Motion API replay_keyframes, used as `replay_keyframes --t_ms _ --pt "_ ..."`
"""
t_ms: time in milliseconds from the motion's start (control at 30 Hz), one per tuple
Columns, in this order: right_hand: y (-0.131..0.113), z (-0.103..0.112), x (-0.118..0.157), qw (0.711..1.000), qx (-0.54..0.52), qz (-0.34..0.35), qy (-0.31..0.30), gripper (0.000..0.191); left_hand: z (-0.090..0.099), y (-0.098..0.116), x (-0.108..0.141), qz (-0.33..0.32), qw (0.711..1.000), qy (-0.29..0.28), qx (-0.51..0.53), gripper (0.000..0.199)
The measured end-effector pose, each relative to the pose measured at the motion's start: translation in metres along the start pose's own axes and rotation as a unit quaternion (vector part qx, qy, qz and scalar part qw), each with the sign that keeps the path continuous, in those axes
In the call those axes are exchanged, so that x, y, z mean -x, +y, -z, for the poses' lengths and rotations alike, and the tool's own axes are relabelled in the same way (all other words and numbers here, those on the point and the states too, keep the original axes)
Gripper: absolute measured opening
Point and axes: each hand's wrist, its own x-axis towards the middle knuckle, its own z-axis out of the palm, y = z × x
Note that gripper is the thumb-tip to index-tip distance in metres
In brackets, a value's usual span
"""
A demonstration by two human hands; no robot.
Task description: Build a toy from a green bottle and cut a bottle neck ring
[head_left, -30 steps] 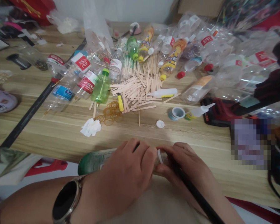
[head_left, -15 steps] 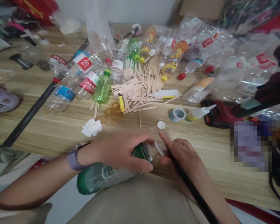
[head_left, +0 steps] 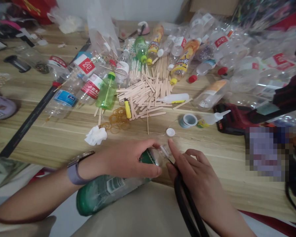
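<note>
A clear plastic bottle [head_left: 98, 192] with a green label and green base lies tilted across my lap at the table edge, its neck toward the right. My left hand [head_left: 135, 161] wraps round its upper part, thumb and fingers on either side. At the open mouth, my right hand [head_left: 189, 168] grips a black tool [head_left: 185, 200] whose two long strips, perhaps handles, run down out of view. Its thin tip is close to the bottle's neck; whether it touches, I cannot tell. A white bottle cap [head_left: 170, 132] lies just beyond my right index finger.
Wooden sticks [head_left: 138, 95] are piled mid-table beside rubber bands [head_left: 118, 118] and a yellow-handled tool [head_left: 127, 109]. Glue bottles [head_left: 175, 98], a tape roll [head_left: 188, 120] and a red-black power tool [head_left: 229, 118] lie to the right. Many plastic bottles [head_left: 244, 75] crowd the back; crumpled tissue [head_left: 96, 135] is left.
The black tool has turned in my right hand, so two black strips now show instead of one bar. The bottle's base has swung slightly down and left. My left hand keeps its hold.
</note>
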Motion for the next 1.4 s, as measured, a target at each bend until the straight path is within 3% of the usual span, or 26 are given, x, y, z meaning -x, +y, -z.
replay_keyframes --t_ms 333,433,600,800,933,1400 --pt "-0.003 0.004 -0.002 0.999 0.048 0.006 -0.008 0.059 -0.005 0.008 0.001 -0.015 0.998 0.043 -0.036 0.053" --pt "-0.003 0.005 -0.002 0.997 0.071 0.019 -0.005 0.048 -0.009 0.01 0.001 -0.018 0.998 0.044 -0.028 0.052" --pt "-0.001 0.009 -0.001 0.999 0.05 0.015 0.009 0.027 -0.017 0.013 0.004 -0.08 0.996 0.042 -0.016 0.041" --pt "-0.002 0.01 0.005 0.999 0.046 -0.001 0.002 0.051 -0.016 0.011 0.005 -0.009 0.998 0.058 -0.017 0.049" --pt "-0.005 0.008 0.006 0.999 0.044 0.006 -0.01 0.062 -0.016 0.011 0.004 -0.005 0.998 0.057 -0.019 0.056" --pt "-0.007 0.004 0.006 0.999 0.037 -0.004 -0.012 0.064 -0.018 0.01 0.005 -0.012 0.998 0.065 -0.009 0.052"
